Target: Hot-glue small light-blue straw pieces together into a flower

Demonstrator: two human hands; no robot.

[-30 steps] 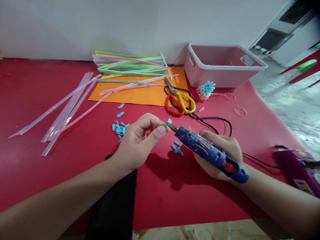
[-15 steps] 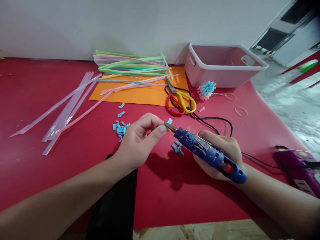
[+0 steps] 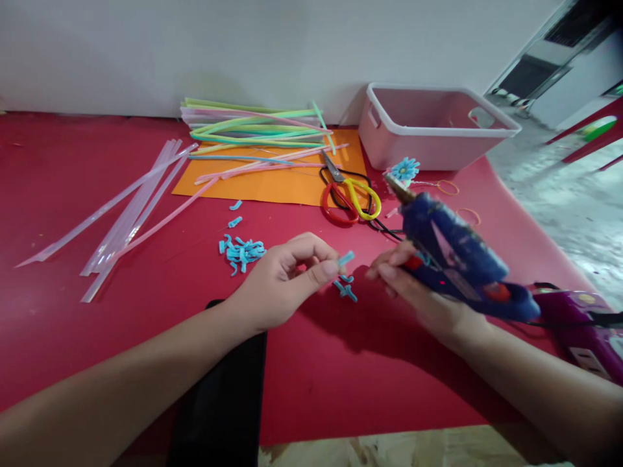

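Observation:
Pinched between the thumb and fingers of my left hand (image 3: 296,279) is a short light-blue pipe cleaner piece (image 3: 346,259). My right hand (image 3: 428,298) is closed on a blue hot glue gun (image 3: 452,246), its metal tip raised toward the upper left, away from the piece. Several small blue pieces (image 3: 346,292) lie on the red table between my hands. To the left of my left hand sits a pile of blue pipe cleaner pieces (image 3: 243,251), with two loose ones just above it.
Red-and-yellow-handled scissors (image 3: 353,194) rest on orange paper (image 3: 228,179) below a bundle of coloured pipe cleaners (image 3: 257,123). Clear plastic strips (image 3: 134,207) lie left. A pink bin (image 3: 428,146), a blue fuzzy flower (image 3: 405,170) and a purple power strip (image 3: 579,324) stand right. A black object (image 3: 219,395) lies in front.
The glue gun has swung up and right, away from my left fingers. My left hand has moved slightly down and right, and the blue piece in it now shows more.

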